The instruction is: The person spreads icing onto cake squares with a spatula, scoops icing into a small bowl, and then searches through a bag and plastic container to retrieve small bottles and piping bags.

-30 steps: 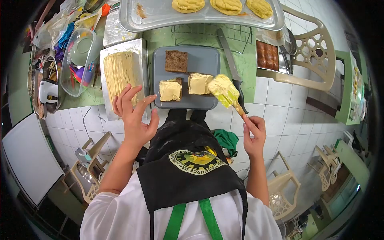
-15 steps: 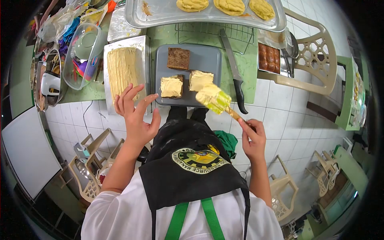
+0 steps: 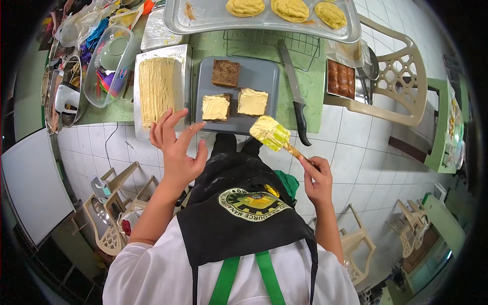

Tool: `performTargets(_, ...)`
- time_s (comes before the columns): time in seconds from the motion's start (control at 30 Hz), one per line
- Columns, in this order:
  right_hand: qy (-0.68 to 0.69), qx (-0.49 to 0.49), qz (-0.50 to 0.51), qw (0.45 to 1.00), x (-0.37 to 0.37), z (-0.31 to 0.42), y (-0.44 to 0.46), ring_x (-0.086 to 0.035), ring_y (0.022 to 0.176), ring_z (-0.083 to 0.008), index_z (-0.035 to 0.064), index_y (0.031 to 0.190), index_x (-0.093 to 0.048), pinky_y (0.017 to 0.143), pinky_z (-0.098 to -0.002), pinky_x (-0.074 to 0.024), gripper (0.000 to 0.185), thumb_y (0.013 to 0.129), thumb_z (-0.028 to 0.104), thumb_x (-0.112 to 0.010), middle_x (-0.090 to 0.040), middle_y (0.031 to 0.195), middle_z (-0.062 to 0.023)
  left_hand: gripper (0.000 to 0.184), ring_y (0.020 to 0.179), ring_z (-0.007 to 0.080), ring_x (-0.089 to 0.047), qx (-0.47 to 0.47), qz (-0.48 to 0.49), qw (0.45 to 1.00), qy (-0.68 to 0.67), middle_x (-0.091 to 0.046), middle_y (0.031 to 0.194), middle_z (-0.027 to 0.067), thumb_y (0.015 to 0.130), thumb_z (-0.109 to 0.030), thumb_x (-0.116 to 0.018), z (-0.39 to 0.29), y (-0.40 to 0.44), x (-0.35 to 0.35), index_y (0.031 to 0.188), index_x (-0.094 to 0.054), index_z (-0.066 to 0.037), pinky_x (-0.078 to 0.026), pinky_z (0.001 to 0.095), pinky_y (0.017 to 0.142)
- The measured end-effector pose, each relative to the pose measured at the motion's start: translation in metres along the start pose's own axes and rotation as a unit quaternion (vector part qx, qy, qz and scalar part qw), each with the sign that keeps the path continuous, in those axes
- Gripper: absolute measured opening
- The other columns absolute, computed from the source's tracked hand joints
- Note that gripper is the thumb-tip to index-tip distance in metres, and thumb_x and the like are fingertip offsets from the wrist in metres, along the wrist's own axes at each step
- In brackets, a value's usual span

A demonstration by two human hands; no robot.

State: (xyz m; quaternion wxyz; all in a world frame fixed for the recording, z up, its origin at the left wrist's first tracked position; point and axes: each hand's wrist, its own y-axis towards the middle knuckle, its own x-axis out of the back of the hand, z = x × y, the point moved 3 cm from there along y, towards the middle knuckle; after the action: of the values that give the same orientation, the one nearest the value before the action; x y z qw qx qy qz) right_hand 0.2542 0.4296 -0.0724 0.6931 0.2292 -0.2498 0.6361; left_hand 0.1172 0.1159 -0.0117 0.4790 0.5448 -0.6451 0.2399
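Observation:
My right hand (image 3: 317,178) grips the wooden handle of a green spatula (image 3: 272,133), its blade coated with pale yellow frosting. The blade hangs just off the near right corner of the grey tray (image 3: 245,72). On that tray sit two frosted cake squares, a left one (image 3: 216,108) and a right one (image 3: 252,102), with a bare brown cake square (image 3: 225,73) behind them. My left hand (image 3: 178,145) holds nothing; its fingers are spread near the tray's left front corner, beside a long frosted cake (image 3: 157,89) on a foil board.
A bread knife (image 3: 292,84) lies right of the tray, beside a wire rack (image 3: 254,43). At the back, a metal baking tray (image 3: 213,20) bears several yellow pastries. A plastic container (image 3: 109,66) and a hand mixer (image 3: 67,101) stand left. A beige chair (image 3: 414,96) holds a pan of buns (image 3: 340,79).
The spatula and my right hand have drawn slightly toward me, so the blade no longer overlaps the right frosted square. My left hand stays spread and has shifted slightly right.

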Motion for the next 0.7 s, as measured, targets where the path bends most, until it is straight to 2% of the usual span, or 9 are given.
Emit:
performTargets(0.17, 0.042, -0.023, -0.005, 0.999, 0.014, -0.008, -0.009, -0.056, 0.080, -0.0182, 0.0083, 0.114, -0.071, 0.068, -0.0265, -0.0471, 0.041, 0.081, -0.011, -0.058, -0.056, 0.096, -0.0089, 0.035, 0.133, 0.0330, -0.036, -0.008, 0.018, 1.000, 0.009, -0.051, 0.132, 0.0081, 0.068, -0.011, -0.066, -0.021, 0.013, -0.004, 0.102, -0.070, -0.018, -0.012, 0.0485, 0.111)
performTargets(0.27, 0.159, -0.107, -0.006, 0.981, 0.025, -0.013, -0.008, -0.053, 0.077, -0.0106, 0.0031, 0.118, -0.067, 0.064, -0.0226, -0.0436, 0.037, 0.085, -0.009, -0.056, -0.055, 0.095, -0.0060, 0.035, 0.134, 0.0341, -0.035, -0.001, 0.025, 1.000, 0.012, -0.050, 0.133, 0.0085, 0.068, -0.010, -0.065, -0.030, 0.025, -0.007, 0.102, -0.070, -0.017, -0.013, 0.0492, 0.110)
performTargets(0.3, 0.164, -0.112, -0.014, 0.980, 0.024, -0.016, -0.009, -0.053, 0.077, -0.0106, 0.0031, 0.118, -0.067, 0.064, -0.0226, -0.0436, 0.037, 0.085, -0.009, -0.056, -0.055, 0.095, -0.0060, 0.035, 0.134, 0.0347, -0.034, -0.010, 0.028, 0.999, 0.025, -0.049, 0.133, 0.0086, 0.067, -0.010, -0.065, -0.032, 0.027, -0.009, 0.102, -0.069, -0.016, -0.013, 0.0502, 0.110)
performTargets(0.37, 0.305, -0.163, -0.049, 0.937, 0.020, -0.023, -0.012, -0.052, 0.073, -0.0100, 0.0008, 0.123, -0.063, 0.062, -0.0205, -0.0419, 0.038, 0.087, -0.009, -0.053, -0.055, 0.096, -0.0059, 0.035, 0.134, 0.0348, -0.034, -0.020, 0.038, 0.999, 0.034, -0.050, 0.133, 0.0087, 0.067, -0.010, -0.065, -0.037, 0.027, -0.016, 0.101, -0.069, -0.016, -0.013, 0.0503, 0.110)
performTargets(0.4, 0.326, -0.171, -0.040, 0.929, 0.021, -0.024, -0.012, -0.051, 0.070, -0.0090, -0.0004, 0.127, -0.060, 0.060, -0.0196, -0.0411, 0.040, 0.089, -0.008, -0.049, -0.056, 0.096, -0.0064, 0.034, 0.133, 0.0350, -0.034, -0.020, 0.042, 0.998, 0.041, -0.050, 0.133, 0.0089, 0.067, -0.010, -0.065, -0.038, 0.026, -0.019, 0.101, -0.069, -0.015, -0.013, 0.0504, 0.110)
performTargets(0.57, 0.405, -0.227, -0.036, 0.885, 0.018, -0.030, -0.017, -0.051, 0.069, -0.0079, 0.0011, 0.129, -0.059, 0.060, -0.0194, -0.0415, 0.041, 0.090, -0.008, -0.047, -0.057, 0.095, -0.0068, 0.046, 0.134, 0.0359, -0.032, -0.028, 0.072, 0.995, 0.057, -0.046, 0.136, 0.0108, 0.067, -0.010, -0.066, -0.042, 0.031, -0.035, 0.113, -0.063, -0.014, -0.014, 0.0500, 0.110)
performTargets(0.7, 0.410, -0.250, -0.017, 0.877, 0.016, -0.033, -0.018, -0.052, 0.070, -0.0101, 0.0012, 0.127, -0.060, 0.065, -0.0208, -0.0432, 0.038, 0.090, -0.007, -0.051, -0.057, 0.091, -0.0061, 0.045, 0.134, 0.0363, -0.032, -0.025, 0.081, 0.993, 0.084, -0.046, 0.137, 0.0109, 0.067, -0.010, -0.066, -0.042, 0.036, -0.036, 0.112, -0.063, -0.014, -0.014, 0.0496, 0.110)
